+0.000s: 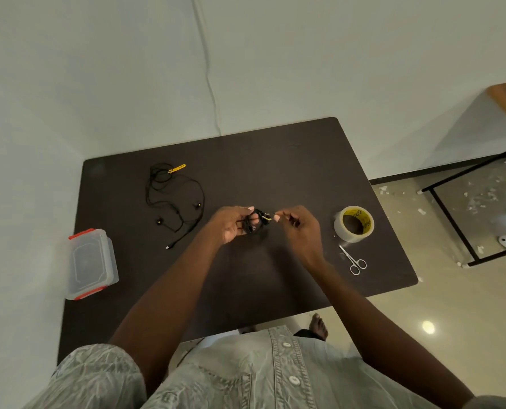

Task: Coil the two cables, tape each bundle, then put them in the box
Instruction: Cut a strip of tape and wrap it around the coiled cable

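Left hand (231,224) grips a coiled black cable bundle (256,222) above the dark rectangular surface (275,178), fingers curled round it. Right hand (300,228) pinches the bundle's yellow-tipped end. A loose black earphone cable (173,196) sprawls far left; a clear lidded plastic box with red clips (90,262) sits at the left edge. The clear tape roll's (354,224) yellow core carries print too small to read; small steel scissors (353,261) lie just beside it.
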Motion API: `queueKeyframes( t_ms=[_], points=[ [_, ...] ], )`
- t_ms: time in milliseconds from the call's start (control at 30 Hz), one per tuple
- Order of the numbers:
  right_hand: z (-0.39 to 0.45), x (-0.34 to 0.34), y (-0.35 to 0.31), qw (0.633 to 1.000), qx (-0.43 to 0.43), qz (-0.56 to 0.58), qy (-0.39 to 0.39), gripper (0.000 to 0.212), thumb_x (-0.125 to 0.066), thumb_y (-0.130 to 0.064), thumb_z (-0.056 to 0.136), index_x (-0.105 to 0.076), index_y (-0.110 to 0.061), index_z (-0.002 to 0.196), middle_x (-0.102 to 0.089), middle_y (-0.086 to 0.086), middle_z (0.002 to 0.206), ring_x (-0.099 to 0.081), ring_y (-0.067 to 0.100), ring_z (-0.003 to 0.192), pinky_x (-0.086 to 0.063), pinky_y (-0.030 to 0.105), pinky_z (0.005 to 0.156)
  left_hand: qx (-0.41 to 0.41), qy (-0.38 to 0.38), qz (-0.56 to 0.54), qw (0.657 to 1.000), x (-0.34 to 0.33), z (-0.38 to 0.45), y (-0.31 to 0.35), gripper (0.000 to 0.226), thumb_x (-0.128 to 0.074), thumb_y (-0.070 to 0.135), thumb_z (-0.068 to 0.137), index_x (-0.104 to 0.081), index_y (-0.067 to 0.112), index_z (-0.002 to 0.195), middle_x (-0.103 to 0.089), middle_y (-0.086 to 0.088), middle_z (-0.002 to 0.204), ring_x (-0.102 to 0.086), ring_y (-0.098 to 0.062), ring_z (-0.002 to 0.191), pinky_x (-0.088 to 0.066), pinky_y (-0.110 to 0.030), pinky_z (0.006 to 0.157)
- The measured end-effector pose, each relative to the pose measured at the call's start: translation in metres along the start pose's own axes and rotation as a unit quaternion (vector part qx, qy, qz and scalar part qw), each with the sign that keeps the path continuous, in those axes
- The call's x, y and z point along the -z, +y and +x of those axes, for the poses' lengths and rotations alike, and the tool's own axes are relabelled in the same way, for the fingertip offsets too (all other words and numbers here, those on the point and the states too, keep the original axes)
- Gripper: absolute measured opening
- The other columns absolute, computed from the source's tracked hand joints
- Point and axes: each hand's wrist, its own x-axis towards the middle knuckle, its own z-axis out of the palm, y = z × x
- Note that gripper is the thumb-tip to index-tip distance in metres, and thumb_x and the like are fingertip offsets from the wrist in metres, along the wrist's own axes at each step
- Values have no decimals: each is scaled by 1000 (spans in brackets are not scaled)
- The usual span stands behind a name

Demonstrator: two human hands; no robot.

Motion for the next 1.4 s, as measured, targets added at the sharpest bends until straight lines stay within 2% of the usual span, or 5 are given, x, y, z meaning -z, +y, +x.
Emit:
queueKeyframes(
  t_ms=[300,433,633,1133,1400],
  points=[
    [-12,-2,-4,911,314,-248,97,17,-58,-6,87,-73,-9,96,-59,9,92,-45,16,89,-29,25,77,7,-1,-46,999,-3,-39,21,7,-59,6,92,-64,10,89,-68,-5,70,-64,-15,69,-53,-40,76],
    [-11,-5,-5,908,333,-235,100,22,-60,-2,85,-67,-14,102,-56,8,96,-47,18,91,-32,30,77,-30,-12,-64,997,-13,-49,27,7,-57,5,94,-63,8,92,-64,-7,78,-62,-14,68,-54,-41,80],
    [-4,-7,-13,914,319,-223,116,23,-56,-3,86,-69,-15,101,-59,10,93,-48,18,91,-30,31,77,-47,-7,-81,996,-27,-60,32,9,-53,3,95,-61,7,92,-62,-9,77,-63,-14,63,-60,-34,54],
    [13,-5,-13,896,336,-236,168,36,-72,1,78,-59,-22,103,-58,8,92,-46,17,88,-28,32,79,-86,2,-111,990,-40,-66,35,3,-63,-1,87,-62,0,85,-66,-9,60,-66,-16,51,-60,-31,56],
    [16,-3,-12,879,356,-266,170,45,-77,-1,71,-57,-22,106,-45,2,102,-45,17,89,-30,35,79,-58,-28,-106,992,-40,-75,39,3,-63,3,89,-62,3,91,-64,-12,81,-62,-19,71,-59,-35,69]
  ],
)
